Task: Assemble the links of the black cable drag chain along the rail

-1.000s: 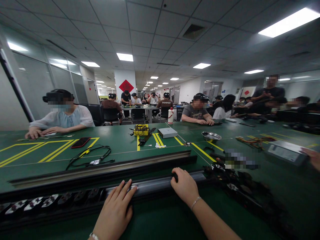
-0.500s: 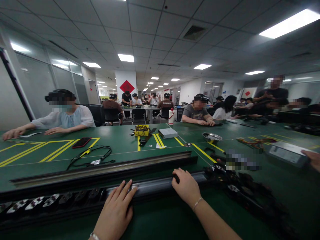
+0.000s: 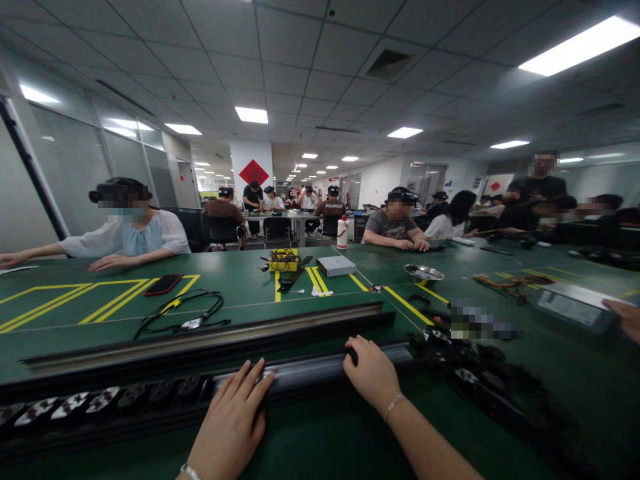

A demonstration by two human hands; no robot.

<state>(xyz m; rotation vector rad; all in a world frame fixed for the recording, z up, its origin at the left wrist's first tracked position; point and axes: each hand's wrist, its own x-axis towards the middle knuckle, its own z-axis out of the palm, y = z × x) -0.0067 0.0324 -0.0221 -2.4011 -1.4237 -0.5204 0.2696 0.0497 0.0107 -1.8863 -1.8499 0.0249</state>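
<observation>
A long black power strip [image 3: 150, 397] with a row of sockets lies across the green table in front of me. My left hand [image 3: 233, 417] rests flat on its near edge, fingers stretched out. My right hand [image 3: 371, 372] is curled over the strip's silvery rail [image 3: 310, 369] further right, fingers wrapped on it. Behind it lies a second long black rail [image 3: 210, 340]. A heap of black plugs and cables [image 3: 480, 380] sits by the strip's right end.
A red phone [image 3: 163, 285], a looped black cable [image 3: 180, 313], a yellow box [image 3: 283, 260], a grey box [image 3: 335, 265] and a metal bowl [image 3: 423, 272] lie on the table. People sit opposite. Another person's hand [image 3: 625, 317] holds a grey device [image 3: 570, 305] at right.
My hands have stayed in place. The person opposite on the left has stretched one arm further out to the left.
</observation>
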